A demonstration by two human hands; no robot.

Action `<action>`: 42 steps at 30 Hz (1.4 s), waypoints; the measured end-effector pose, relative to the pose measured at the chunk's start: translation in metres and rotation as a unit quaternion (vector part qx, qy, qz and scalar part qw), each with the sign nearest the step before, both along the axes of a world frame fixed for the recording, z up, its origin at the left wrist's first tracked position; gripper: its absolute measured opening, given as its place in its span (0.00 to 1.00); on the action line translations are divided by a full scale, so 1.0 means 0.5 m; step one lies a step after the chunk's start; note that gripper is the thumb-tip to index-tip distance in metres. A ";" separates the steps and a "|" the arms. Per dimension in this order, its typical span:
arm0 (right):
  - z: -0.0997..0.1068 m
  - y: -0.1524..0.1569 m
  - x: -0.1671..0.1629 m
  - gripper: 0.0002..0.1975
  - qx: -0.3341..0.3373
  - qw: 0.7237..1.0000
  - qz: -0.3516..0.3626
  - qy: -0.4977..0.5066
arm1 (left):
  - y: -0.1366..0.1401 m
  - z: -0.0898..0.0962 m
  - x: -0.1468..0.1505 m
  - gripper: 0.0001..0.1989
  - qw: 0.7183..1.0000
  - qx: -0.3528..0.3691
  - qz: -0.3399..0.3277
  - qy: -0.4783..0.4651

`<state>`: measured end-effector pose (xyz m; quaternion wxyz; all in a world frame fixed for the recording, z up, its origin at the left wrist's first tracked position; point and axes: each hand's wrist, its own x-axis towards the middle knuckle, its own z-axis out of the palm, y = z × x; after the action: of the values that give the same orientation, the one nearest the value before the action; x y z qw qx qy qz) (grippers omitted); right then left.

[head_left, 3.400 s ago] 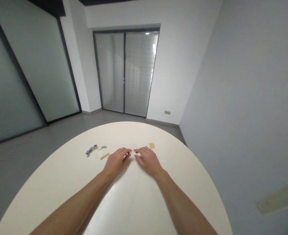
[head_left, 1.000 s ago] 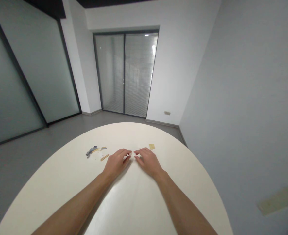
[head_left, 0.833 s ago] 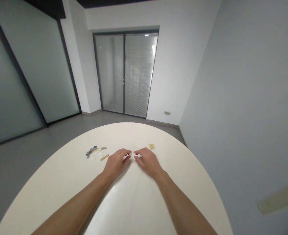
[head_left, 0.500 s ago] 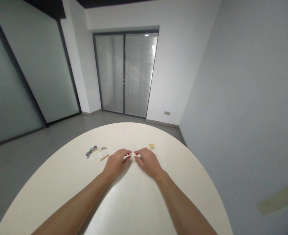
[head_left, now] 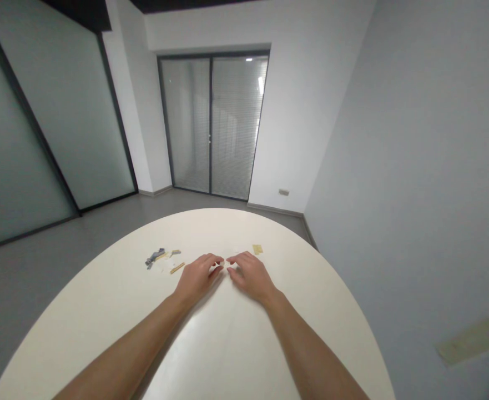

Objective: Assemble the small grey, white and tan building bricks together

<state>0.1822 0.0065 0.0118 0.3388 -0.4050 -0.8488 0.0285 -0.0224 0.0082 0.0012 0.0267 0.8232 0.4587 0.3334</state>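
Over the middle of the white round table [head_left: 223, 344], my left hand [head_left: 199, 276] and my right hand [head_left: 250, 275] face each other with fingertips almost meeting. A tiny whitish piece [head_left: 223, 264] shows between the fingertips, too small to name. The left thumb and fingers curve around its left side in a loose pinch. On the other side, the right thumb and forefinger are curled with a small gap between them; whether they touch the piece is unclear. A thin tan strip [head_left: 177, 268] lies just left of my left hand. Beyond my right hand lies a yellowish flat piece [head_left: 257, 249].
A loose group of grey and dark blue building pieces [head_left: 155, 258] lies on the table's left part, with a small tan-grey piece [head_left: 176, 252] beside it. Past the table edge are a grey floor [head_left: 115, 222], glass doors [head_left: 211, 128] and a wall [head_left: 414, 166] close on the right.
My right thumb and fingertips have shifted very slightly to the left, toward my left hand. The rest stays in place.
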 end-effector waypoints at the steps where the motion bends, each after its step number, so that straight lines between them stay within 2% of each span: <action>1: 0.001 -0.001 0.000 0.10 0.000 1.000 0.002 -0.001 | 0.000 0.000 0.000 0.08 1.000 0.001 -0.002 0.001; 11: 0.005 -0.004 -0.003 0.12 0.006 1.000 0.011 -0.026 | -0.001 -0.003 0.002 0.09 1.000 0.004 -0.020 0.011; 31: 0.006 -0.004 -0.003 0.06 0.007 0.998 0.009 -0.064 | -0.004 0.003 0.002 0.09 0.999 0.009 -0.027 0.024; 42: 0.003 -0.002 -0.003 0.09 0.007 0.998 0.007 -0.065 | -0.003 0.003 0.001 0.10 1.000 0.012 -0.026 0.008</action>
<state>0.1807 0.0056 0.0136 0.2857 -0.3974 -0.8720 -0.0012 -0.0217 0.0066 0.0029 0.0221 0.8378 0.4331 0.3317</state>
